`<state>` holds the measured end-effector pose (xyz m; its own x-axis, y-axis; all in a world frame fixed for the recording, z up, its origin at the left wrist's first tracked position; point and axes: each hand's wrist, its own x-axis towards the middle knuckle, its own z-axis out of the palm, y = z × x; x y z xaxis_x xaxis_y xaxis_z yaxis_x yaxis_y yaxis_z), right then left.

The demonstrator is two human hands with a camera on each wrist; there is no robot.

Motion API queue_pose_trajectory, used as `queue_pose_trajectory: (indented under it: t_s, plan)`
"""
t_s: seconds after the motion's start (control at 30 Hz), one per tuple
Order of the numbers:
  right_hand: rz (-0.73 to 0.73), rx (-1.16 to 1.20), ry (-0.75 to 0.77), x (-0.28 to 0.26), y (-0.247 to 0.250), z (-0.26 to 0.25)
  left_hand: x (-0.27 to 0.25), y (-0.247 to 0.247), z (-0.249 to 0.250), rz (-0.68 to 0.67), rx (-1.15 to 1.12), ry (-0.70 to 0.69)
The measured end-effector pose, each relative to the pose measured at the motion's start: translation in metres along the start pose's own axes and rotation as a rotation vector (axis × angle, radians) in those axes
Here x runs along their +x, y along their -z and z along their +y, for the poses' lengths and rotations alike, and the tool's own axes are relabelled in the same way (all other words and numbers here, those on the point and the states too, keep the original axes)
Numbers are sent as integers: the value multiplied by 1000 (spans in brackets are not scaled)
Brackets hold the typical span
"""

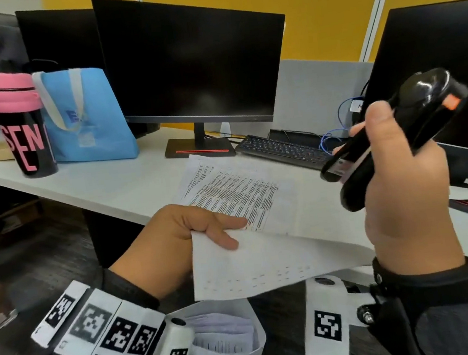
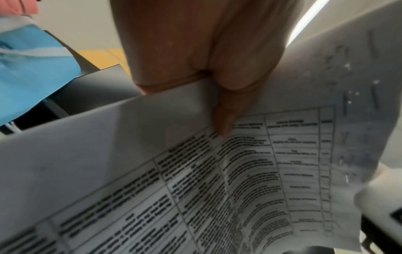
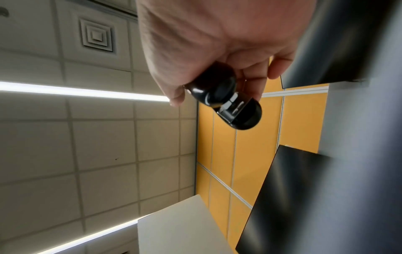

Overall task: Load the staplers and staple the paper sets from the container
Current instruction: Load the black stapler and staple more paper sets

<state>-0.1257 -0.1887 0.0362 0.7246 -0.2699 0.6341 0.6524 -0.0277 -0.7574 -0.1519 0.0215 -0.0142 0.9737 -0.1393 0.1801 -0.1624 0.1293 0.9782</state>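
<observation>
With the left hand (image 1: 192, 233) pinching a printed white paper set (image 1: 250, 233) above the desk and the right hand (image 1: 401, 188) clasping a glossy black stapler (image 1: 390, 137) raised beside it, stapling seems imminent: a corner must enter the stapler's mouth.

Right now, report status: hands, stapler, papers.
Left hand pinches paper set, raised over desk. Right hand grips stapler, clear of paper. Container below holds more papers. Nothing blocking.

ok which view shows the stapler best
The head view: the black stapler shows along nearly its whole length, raised in the right hand above the desk. The right wrist view shows only its rounded front end past the fingers. The left wrist view shows none of it, only paper.
</observation>
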Motion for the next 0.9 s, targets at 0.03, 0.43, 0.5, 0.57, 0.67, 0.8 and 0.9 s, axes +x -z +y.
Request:
queue_pose_trajectory:
  t_s: [0.03,0.43,0.5,0.57,0.67,0.8,0.9]
  plan:
    - [11,-3,-6,2,2,0,2,3,0,5,-38,9]
    - [65,-66,-211,10,4,19,10,24,-19,121,199,-99]
    - [64,-107,-370,16,6,30,10,31,-25,153,251,-108]
    - [20,-174,-569,24,10,45,12,39,-31,248,227,-111]
    - [-120,-295,-803,26,17,71,13,48,-41,358,218,-102]
    - [-188,-578,-877,24,28,105,10,58,-51,384,158,-85]
    - [-188,-725,-860,27,29,113,9,62,-56,388,141,-88]
